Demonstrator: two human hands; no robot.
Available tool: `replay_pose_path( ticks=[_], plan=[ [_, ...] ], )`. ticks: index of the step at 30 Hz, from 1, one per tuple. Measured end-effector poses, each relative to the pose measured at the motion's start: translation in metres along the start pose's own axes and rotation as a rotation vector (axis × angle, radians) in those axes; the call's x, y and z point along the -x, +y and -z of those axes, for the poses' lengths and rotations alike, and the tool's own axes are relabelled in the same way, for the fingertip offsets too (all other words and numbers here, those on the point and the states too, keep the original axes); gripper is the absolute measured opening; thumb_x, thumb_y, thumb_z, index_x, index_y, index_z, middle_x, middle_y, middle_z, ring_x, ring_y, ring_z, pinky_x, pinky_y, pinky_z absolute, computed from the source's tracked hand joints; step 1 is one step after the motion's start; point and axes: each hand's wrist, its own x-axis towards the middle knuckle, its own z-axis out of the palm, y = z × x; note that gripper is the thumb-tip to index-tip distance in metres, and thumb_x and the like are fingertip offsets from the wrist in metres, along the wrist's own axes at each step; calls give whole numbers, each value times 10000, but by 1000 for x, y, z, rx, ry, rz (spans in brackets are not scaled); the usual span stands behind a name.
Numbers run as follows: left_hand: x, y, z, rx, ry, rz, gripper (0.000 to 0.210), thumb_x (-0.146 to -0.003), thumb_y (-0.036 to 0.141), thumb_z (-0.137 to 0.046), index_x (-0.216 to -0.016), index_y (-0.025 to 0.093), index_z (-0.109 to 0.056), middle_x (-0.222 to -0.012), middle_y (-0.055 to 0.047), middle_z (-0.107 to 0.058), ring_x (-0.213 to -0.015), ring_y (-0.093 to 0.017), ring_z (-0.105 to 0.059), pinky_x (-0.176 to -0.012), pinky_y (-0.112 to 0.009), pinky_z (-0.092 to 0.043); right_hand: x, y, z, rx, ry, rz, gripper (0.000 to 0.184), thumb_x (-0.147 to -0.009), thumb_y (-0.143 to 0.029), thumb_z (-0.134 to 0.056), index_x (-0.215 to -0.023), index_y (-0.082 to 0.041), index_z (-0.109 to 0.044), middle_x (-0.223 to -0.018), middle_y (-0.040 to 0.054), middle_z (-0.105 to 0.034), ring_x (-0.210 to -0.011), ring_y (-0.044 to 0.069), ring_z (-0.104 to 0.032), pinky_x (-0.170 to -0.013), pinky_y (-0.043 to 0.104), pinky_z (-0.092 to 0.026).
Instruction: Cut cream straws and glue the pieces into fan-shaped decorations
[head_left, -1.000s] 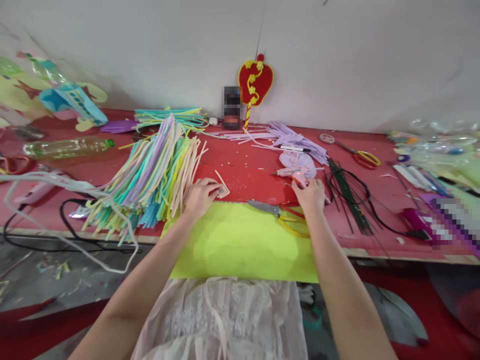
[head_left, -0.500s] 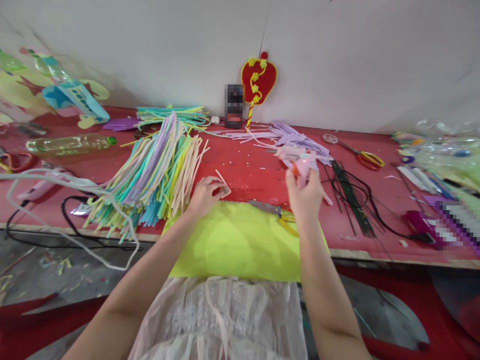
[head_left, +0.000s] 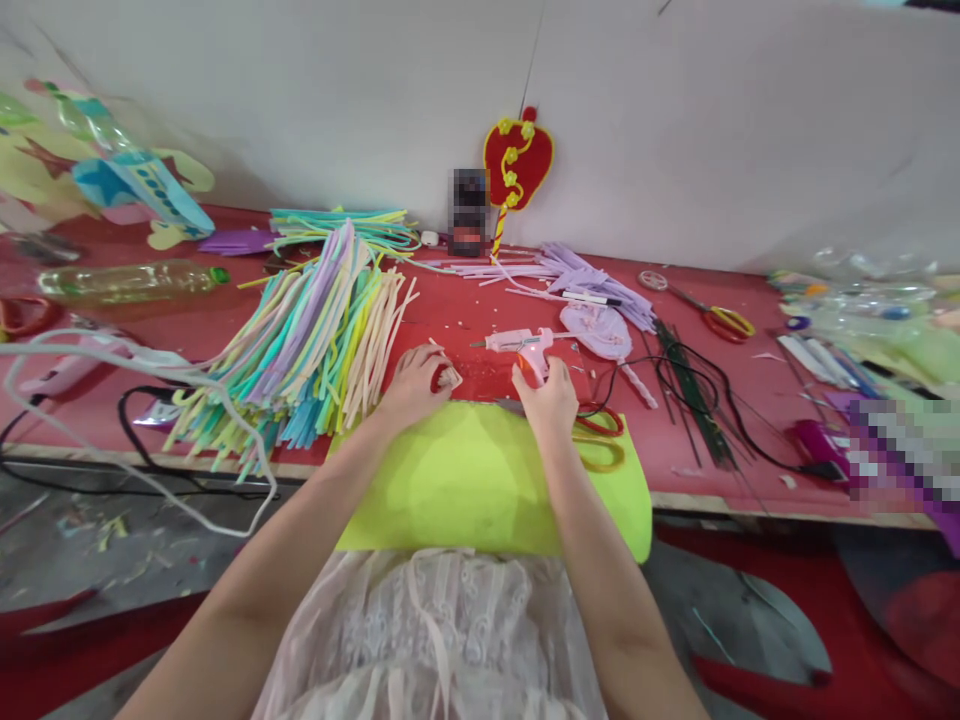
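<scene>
Right hand (head_left: 550, 400) holds pink glue gun (head_left: 532, 347); dark object (head_left: 468, 212) behind is pixelated.

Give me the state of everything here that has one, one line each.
Left hand: closed on small pale piece
Right hand: closed on pink glue gun
Left-side glue gun: lying down, unheld
Near scissors: blades partly hidden, open or shut unclear
Far scissors: seem shut
Green-capped bottle: on its side, cap on
Red decoration: nearly upright
</scene>
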Motion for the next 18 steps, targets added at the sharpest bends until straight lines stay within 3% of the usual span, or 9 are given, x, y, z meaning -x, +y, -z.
replay_pose_path(
  ticks=[9, 18],
  plan=[
    [1, 1, 2, -6, -23, -14, 310, -779, 275, -580, -1083, 213, -566, -1244, -82, -484, -1224, -256, -390, -1063, -443, -298, 1, 0, -3, -15, -6, 6, 527, -779, -572, -479, -1144, -193, -494, -1110, 107, -603, -953, 256, -592, -740, 330, -442],
    [2, -3, 13, 68, 74, -9, 211, -848, 305, -532, -1026, 226, -612, -1201, -71, -511, -1163, -220, -448, -1018, -420, -349, 2, 0, 0, -59, -56, 79, 502, -767, -521, -519, -1141, -187, -500, -1093, 102, -630, -942, 245, -605, -747, 314, -443]
  ],
)
